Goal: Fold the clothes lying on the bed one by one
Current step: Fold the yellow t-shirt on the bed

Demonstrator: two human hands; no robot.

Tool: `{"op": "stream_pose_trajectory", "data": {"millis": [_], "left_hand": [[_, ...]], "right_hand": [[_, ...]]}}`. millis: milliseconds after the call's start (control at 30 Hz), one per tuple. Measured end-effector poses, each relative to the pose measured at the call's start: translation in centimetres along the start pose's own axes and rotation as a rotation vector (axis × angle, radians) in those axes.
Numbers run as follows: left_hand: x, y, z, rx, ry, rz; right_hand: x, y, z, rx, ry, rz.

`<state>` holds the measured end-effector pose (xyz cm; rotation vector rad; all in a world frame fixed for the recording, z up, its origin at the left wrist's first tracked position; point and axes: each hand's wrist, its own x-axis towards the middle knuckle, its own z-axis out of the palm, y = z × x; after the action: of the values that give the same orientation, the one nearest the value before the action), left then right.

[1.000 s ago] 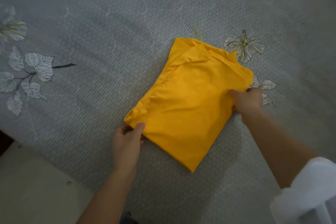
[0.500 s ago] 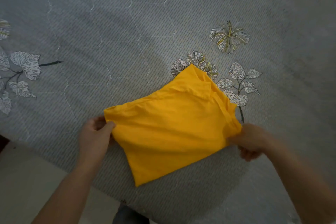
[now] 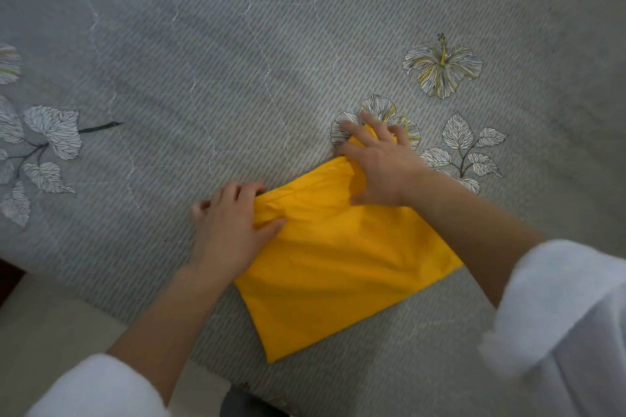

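the bed fills nearly the whole view, its grey quilted cover printed with flowers. the garment, yellow and already folded down to a rough rectangle, lies at the near edge of the bed, right of centre, with one corner pointing near. two bare forearms reach in from white sleeves. the left hand sits on the far left corner, thumb on top of the cloth and fingers curled over the edge, so it pinches that corner; small wrinkles gather beside the thumb. the right hand lies on the far right corner with fingers spread, the tips on the cover beyond the cloth and a bit of yellow showing between them. it seems to press rather than grip, though the palm hides what is under it.

the step looks like squaring the far edge, or starting one more fold toward the near side. the person would do best to draw the two corners gently apart so the far edge goes taut. next comes smoothing the wrinkles by the left thumb and the bunch under the right palm. only then should the edge come over, corner laid on corner. a hasty pull could drag the inner layers askew, since soft cloth slides on itself.
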<state>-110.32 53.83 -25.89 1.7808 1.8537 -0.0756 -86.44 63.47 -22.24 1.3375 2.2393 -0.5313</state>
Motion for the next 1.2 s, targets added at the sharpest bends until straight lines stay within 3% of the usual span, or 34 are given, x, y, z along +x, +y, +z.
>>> {"op": "stream_pose_trajectory", "data": {"millis": [167, 500, 733, 1000, 1200], "left_hand": [[0.0, -0.6, -0.1, -0.045, -0.035, 0.013], [-0.5, -1.0, -1.7, -0.159, -0.134, 0.148], [-4.1, 2.8, -8.3, -0.175, -0.115, 0.270], [-10.8, 8.3, -13.8, -0.100, 0.087, 0.452], [-15.3, 13.9, -15.6, -0.076, 0.078, 0.592]], "right_hand": [[0.1, 1.1, -0.9, -0.225, -0.070, -0.045], [-3.3, 2.2, -0.3, -0.019, -0.179, 0.184], [-14.3, 0.1, -1.9, 0.389, 0.065, 0.367], [-28.1, -4.4, -2.2, 0.595, 0.274, 0.576], [-38.0, -6.5, -0.6, 0.718, 0.432, 0.706]]}}
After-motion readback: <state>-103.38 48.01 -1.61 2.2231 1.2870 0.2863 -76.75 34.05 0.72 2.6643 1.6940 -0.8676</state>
